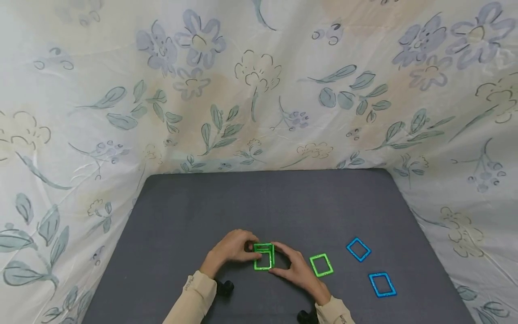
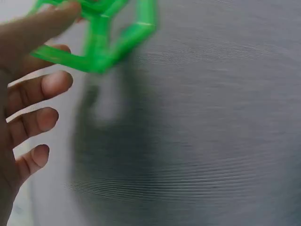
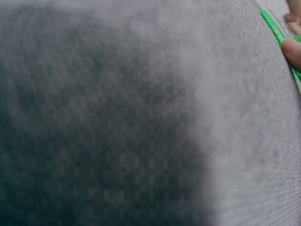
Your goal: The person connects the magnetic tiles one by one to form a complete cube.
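Observation:
Several green see-through square frames, which look like magnetic building tiles, are joined into a box-like shape [image 1: 272, 257] in front of me. My left hand [image 1: 232, 248] pinches its left side between thumb and forefinger. In the left wrist view the green shape [image 2: 99, 44] sits at the top, and the other fingers [image 2: 35, 94] are spread below it. On the right side, my right hand [image 1: 298, 271] holds the shape between thumb and fingers. Only a thumb [image 3: 292, 51] and a green edge [image 3: 273, 26] show at the right wrist view's corner.
A loose green square frame [image 1: 313, 267] lies just right of my right hand. Farther right are two blue square frames, one upper [image 1: 354, 254] and one lower [image 1: 386, 294]. The dark grey table [image 1: 259, 202] ends at a floral cloth [image 1: 259, 135] behind.

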Demonstrator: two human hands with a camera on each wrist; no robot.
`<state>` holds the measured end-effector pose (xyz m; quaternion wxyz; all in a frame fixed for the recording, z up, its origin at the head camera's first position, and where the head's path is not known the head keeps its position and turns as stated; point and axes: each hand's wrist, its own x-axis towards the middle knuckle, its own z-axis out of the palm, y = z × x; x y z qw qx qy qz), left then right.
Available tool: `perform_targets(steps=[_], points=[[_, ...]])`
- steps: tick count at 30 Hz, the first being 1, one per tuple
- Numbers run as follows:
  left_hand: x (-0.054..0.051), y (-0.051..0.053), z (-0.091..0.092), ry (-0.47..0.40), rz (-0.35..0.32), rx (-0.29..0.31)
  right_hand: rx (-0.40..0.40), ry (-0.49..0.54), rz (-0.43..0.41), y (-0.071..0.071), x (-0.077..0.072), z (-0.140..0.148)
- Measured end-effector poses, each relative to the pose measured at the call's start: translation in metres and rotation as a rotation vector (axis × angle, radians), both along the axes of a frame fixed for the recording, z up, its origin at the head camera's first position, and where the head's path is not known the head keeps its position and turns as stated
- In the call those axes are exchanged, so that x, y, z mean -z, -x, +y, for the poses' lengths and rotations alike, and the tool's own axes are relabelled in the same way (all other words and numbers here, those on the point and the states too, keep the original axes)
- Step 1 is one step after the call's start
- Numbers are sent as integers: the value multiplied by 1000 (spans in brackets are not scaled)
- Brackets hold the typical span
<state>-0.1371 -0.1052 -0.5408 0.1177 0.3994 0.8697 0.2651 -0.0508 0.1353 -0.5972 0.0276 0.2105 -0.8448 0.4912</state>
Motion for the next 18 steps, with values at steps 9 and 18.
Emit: perform_targets(steps=[9,18], points=[[-39,20,25,78,162,217,-6,28,0,-1,1,1],[-46,28,45,187,157,351,-29,34,-33,1,-1,2]])
